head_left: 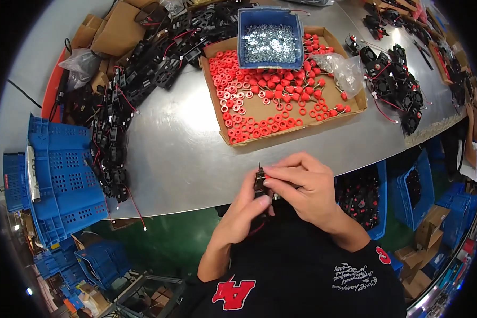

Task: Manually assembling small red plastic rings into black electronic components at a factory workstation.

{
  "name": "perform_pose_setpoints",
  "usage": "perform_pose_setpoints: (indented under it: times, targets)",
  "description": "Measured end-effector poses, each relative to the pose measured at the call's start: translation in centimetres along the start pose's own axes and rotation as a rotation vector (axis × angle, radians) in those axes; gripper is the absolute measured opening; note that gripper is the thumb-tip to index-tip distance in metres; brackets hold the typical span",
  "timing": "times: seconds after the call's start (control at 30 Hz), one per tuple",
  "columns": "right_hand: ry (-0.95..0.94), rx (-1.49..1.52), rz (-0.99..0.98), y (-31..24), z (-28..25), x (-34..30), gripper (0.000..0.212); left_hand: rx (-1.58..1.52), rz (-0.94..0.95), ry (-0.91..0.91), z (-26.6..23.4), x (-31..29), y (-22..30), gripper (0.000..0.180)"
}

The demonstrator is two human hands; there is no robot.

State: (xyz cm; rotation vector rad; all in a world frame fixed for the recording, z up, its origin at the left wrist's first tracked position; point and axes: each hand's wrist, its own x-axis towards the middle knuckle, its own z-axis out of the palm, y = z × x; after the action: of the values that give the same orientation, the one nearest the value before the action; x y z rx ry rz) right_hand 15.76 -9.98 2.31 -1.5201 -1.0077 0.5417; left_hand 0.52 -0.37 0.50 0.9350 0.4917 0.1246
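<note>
A smooth, grey metal workbench (pixel 167 164) spread ahead of the fingers, which met over its near edge. The left hand (pixel 238 214) had its fingers clamped round a small black plastic part (pixel 259 185); the right hand (pixel 310 191) pinched a small red piece (pixel 268 178) against it (mostly hidden by the fingertips). Beyond them sat a shallow brown cardboard tray (pixel 359 102) of red rings and knobs, bearing a blue plastic bin (pixel 270 66) of shiny metal bits. Left of the fingers lay heaped black plastic fans (pixel 111 132) and a perforated blue plastic crate (pixel 66 172), above a green floor (pixel 164 241).
</note>
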Motion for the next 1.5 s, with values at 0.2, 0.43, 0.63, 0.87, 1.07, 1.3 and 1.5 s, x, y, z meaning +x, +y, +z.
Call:
perform_pose_setpoints:
  times: [0.2,0.43,0.63,0.87,1.07,1.3,1.5]
  targets:
    - [-0.072,-0.061,-0.059,0.1,-0.2,-0.1,0.029,0.199,-0.018,0.022,-0.4,0.1,1.1,0.063]
    - [-0.037,0.166,0.107,1.9,0.0,-0.8,0.029,0.42,0.029,0.113,-0.6,0.1,1.2,0.059]
    - [0.022,0.242,0.135,3.7,1.1,-1.8,0.027,0.655,0.168,0.229,0.5,0.9,0.0,0.052]
    - [0.133,-0.326,-0.153,4.8,0.9,-1.7,0.049,1.18,0.288,0.317,1.1,1.6,0.0,0.049]
    - [0.128,-0.547,-0.197,5.7,1.9,-1.9,0.063,1.469,0.144,0.374,1.9,2.3,0.6,0.053]
    - [-0.022,-0.571,-0.232,5.0,-0.5,-1.2,0.048,1.525,0.109,0.344,2.5,2.3,0.6,0.058]
    - [0.04,-0.517,-0.2,2.8,-3.4,3.3,0.015,1.556,0.132,0.41,2.5,2.0,-0.2,0.056]
